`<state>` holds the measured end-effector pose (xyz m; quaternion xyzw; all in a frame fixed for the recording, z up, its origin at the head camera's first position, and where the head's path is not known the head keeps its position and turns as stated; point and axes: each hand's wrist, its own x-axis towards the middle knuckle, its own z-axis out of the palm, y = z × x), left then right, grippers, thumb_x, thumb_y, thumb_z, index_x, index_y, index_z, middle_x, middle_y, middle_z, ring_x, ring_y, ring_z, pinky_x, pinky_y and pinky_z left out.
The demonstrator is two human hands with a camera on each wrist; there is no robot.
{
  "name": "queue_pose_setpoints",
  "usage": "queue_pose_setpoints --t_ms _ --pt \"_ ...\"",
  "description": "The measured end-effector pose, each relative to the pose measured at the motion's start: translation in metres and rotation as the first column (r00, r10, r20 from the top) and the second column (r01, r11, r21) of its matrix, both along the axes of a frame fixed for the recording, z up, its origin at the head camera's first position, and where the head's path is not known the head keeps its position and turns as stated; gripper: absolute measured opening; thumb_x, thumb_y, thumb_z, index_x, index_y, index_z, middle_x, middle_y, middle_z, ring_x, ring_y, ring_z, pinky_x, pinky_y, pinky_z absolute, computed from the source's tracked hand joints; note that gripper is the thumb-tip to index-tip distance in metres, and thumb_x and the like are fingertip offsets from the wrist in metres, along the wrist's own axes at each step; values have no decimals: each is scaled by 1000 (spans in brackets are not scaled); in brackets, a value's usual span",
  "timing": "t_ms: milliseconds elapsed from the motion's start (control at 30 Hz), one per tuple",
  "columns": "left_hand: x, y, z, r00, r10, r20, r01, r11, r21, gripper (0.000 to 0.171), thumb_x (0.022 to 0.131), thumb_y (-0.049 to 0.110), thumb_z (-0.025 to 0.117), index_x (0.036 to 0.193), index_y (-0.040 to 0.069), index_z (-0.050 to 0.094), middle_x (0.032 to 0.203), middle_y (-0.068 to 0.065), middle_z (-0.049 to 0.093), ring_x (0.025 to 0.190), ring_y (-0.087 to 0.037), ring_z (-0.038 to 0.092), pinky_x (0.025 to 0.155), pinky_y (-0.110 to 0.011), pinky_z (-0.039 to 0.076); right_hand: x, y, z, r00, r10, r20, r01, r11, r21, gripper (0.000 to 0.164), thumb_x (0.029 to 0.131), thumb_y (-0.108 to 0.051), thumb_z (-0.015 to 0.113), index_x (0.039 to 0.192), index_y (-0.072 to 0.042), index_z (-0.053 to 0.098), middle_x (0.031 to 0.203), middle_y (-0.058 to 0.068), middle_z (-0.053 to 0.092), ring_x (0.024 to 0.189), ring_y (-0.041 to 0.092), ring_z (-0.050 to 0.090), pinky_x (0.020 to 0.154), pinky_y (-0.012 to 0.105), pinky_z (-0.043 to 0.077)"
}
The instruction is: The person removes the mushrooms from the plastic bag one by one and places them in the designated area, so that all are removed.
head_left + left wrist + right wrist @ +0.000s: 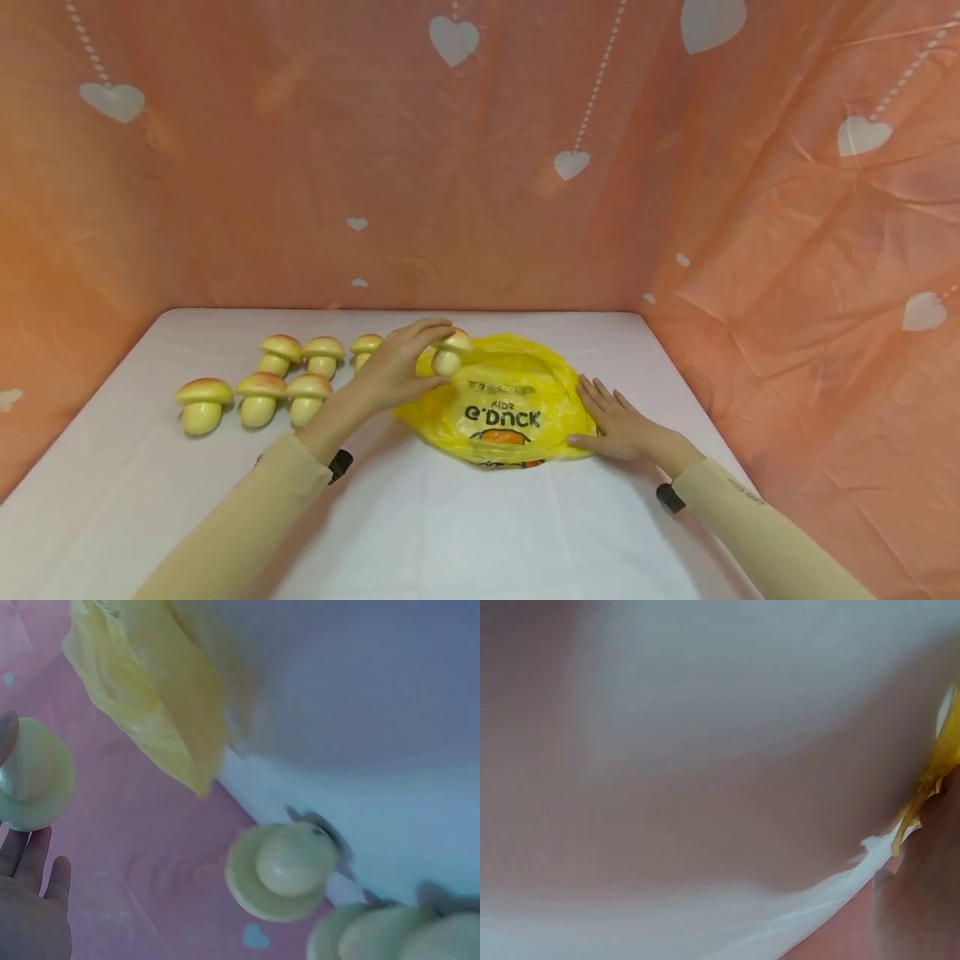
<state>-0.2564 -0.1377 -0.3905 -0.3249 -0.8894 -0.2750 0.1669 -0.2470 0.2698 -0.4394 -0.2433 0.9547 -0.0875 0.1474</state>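
Observation:
In the head view my left hand [402, 364] holds a toy mushroom [447, 360] between fingers and thumb, over the left edge of a yellow plastic bag [457, 412]. The left wrist view shows that same mushroom [34, 776] at the left edge, with fingers touching its cap. My right hand [621, 423] rests with spread, nearly straight fingers against the bag's right side. In the right wrist view only part of the right hand [922, 892] shows, beside a strip of yellow bag [949, 739]. Black lettering and an orange print mark the bag.
Several more mushrooms with reddish caps stand on the white table [465, 533] to the left, among them a front-left one [202, 406] and a back one [280, 354]. One mushroom [365, 348] is partly behind my left hand. An orange curtain [420, 167] with white hearts surrounds the table.

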Motion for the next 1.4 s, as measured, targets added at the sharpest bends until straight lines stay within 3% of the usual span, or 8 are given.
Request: queue_pose_setpoints --t_ms 467,667,800,1200,1400 --pt "13 -46 -8 998 49 -46 -49 999 0 73 75 16 95 138 2 61 142 -17 58 123 -41 60 102 -61 48 -3 4 -3 1000 -5 24 4 1000 17 107 99 -68 51 165 1 1 174 17 -1 160 40 0 126 62 4" --pt "19 -62 -9 994 105 -36 -106 994 -39 72 76 19 95 138 3 62 140 -17 58 122 -41 60 98 -58 52 -4 6 -4 1000 1 14 -1 1000 7 108 100 -67 52 165 2 1 173 19 0 159 41 1 126 63 4" --pt "23 -71 -11 991 136 -3 -136 988 -68 69 77 18 93 138 4 63 139 -16 59 122 -40 60 99 -58 51 -4 8 -6 1000 -8 11 8 1000 1 109 99 -68 53 165 1 0 173 19 1 159 41 2 126 62 3" --pt "30 -91 -27 988 154 -21 -155 978 -137 63 78 19 91 133 1 67 130 -17 65 116 -41 62 99 -60 49 -2 7 -5 1000 -5 7 5 1000 -6 110 99 -67 55 164 3 1 173 20 1 159 42 2 126 63 4" --pt "32 -96 -28 986 169 -11 -167 958 -233 67 74 24 93 132 1 67 136 -20 62 122 -43 59 106 -63 43 -1 4 -2 1000 1 16 -1 1000 1 108 99 -66 54 164 3 1 173 20 1 159 43 2 126 64 4"
